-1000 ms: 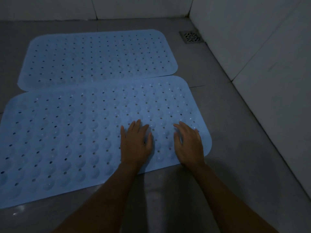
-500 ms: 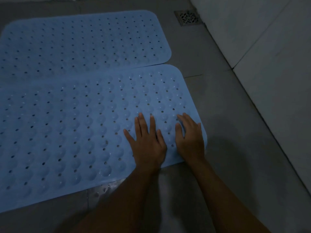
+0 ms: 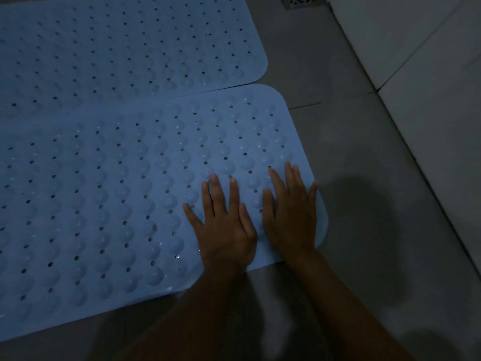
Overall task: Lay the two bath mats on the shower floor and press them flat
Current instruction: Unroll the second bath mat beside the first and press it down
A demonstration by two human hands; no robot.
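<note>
Now both hands, left hand (image 3: pixel 226 227) & right hand (image 3: pixel 291 214), press flat-fingered on near mat (image 3: pixel 117 204); soft, floppy rubber, prob. grippy underneath.

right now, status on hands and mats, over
Left hand and right hand open, pressing flat on near mat, right end. Far mat laid just beyond it. Drain at far corner, off both mats.

No readable text anywhere (light is dim).
</note>
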